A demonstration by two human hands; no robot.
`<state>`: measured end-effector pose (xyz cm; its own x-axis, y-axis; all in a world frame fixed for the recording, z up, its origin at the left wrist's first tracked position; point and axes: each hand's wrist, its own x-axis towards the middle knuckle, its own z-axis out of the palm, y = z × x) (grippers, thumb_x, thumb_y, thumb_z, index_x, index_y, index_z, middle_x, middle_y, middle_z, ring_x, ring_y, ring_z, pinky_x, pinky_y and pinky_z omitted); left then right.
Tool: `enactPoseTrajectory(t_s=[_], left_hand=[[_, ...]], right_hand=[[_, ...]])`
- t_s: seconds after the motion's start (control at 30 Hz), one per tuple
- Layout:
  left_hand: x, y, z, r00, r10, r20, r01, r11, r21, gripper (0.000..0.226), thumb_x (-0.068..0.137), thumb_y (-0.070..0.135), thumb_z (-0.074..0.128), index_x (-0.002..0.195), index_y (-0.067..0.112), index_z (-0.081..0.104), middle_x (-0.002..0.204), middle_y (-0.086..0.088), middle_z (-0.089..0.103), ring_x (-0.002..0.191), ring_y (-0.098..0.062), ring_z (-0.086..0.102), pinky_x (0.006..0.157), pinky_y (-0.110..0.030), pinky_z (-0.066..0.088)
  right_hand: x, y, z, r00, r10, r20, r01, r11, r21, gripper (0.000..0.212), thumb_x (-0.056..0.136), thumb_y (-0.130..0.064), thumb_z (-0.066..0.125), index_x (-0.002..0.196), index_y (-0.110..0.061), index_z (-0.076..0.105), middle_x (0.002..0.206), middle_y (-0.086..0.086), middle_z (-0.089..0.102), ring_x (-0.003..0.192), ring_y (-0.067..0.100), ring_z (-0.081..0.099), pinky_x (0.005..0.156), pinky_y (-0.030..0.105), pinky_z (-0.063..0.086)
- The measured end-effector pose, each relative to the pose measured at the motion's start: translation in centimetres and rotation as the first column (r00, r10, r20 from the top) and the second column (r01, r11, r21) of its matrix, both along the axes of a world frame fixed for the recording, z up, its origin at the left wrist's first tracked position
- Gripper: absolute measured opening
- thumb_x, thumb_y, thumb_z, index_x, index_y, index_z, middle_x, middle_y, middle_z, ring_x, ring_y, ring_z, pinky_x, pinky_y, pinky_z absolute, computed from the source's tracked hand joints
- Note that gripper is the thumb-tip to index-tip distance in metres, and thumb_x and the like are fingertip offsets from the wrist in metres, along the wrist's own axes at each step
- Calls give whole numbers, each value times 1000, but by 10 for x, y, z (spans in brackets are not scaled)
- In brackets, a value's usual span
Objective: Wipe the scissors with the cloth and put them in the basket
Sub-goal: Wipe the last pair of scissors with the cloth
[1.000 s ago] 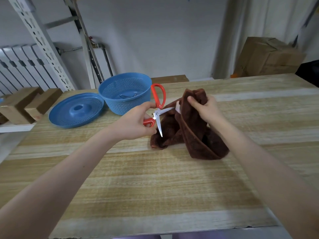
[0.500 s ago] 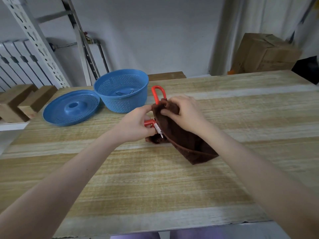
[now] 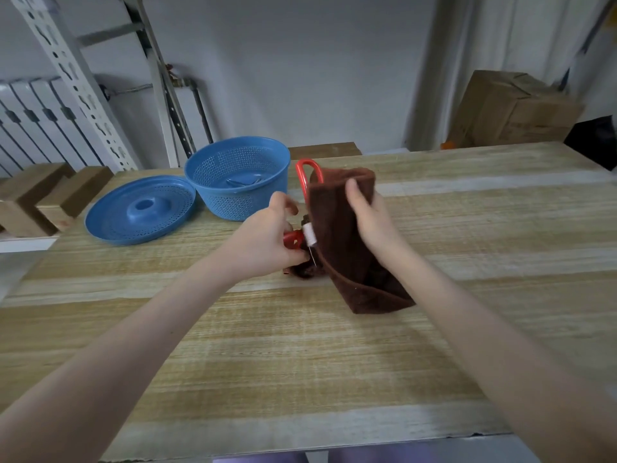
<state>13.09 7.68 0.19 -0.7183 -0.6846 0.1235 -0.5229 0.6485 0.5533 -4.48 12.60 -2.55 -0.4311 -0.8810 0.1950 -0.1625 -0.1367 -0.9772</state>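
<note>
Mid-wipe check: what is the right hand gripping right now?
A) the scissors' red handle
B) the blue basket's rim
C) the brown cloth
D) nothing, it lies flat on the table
C: the right hand has its fingers curled round the brown cloth, which is draped over the scissors, while the left hand holds the scissors at the red handle near the pivot.

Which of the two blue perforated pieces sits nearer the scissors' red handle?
The deep, upright blue basket, just left of the scissors and their red handle loop. The flat blue lid with the raised centre hub lies farther left.
</note>
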Motion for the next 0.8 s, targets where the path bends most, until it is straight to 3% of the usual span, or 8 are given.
enactPoseTrajectory(t_s=[0.1,0.13,0.27,0.37,0.53,0.6,0.7,0.8], left_hand=[[-3,1,0,1000,-4,-24,3,998,-69,54,77,28,77,110,9,38,80,0,63,75,-12,62,62,-27,48],[-3,2,1,1000,-1,-25,0,997,-77,54,77,29,77,110,10,37,79,2,61,74,-10,61,61,-26,47],[-4,1,0,999,-5,-37,1,994,-107,57,77,27,76,111,12,33,74,3,59,67,-13,60,59,-32,47],[-9,0,-3,994,-32,-107,18,992,-127,63,78,23,75,119,13,29,78,-2,64,72,-18,65,68,-38,51],[-16,-2,-2,994,-99,39,103,987,-124,102,77,24,78,151,15,8,91,-5,65,88,-24,64,77,-33,47],[-17,-2,-4,995,-70,70,76,993,-89,96,77,28,77,150,15,15,102,-5,65,99,-22,62,76,-26,41],[-19,-1,-5,999,-17,33,18,999,-30,83,78,30,76,143,11,28,102,0,61,93,-14,58,65,-15,35],[-19,1,-9,998,-26,53,28,999,-31,72,79,27,76,135,10,34,95,2,61,86,-11,56,63,-10,40]], right_hand=[[4,-2,0,835,185,-518,-127,981,145,21,92,-42,58,106,-29,68,102,-6,71,99,14,65,87,32,49],[2,-4,2,822,228,-523,-140,969,203,22,91,-40,62,108,-28,68,102,-7,71,98,14,65,87,32,49],[-3,-4,13,954,239,-181,-194,952,238,4,87,-24,71,90,-23,68,88,-6,70,87,13,68,86,30,52],[-2,-9,14,971,216,-106,-186,953,239,11,88,-14,69,82,-24,68,83,-4,71,80,12,67,85,31,52],[1,-9,11,921,239,-308,-172,958,230,11,90,-8,63,91,-18,69,87,-1,71,87,15,67,84,31,52],[0,-9,10,863,249,-439,-144,955,259,6,91,-17,63,91,-16,70,88,4,72,87,20,68,82,38,53],[5,-8,10,746,189,-638,-9,962,274,24,93,-39,58,74,-24,62,76,-1,66,79,22,63,71,35,46],[2,-9,5,735,232,-637,-21,947,321,25,93,-41,58,79,-21,64,80,-2,68,80,20,64,77,37,50]])
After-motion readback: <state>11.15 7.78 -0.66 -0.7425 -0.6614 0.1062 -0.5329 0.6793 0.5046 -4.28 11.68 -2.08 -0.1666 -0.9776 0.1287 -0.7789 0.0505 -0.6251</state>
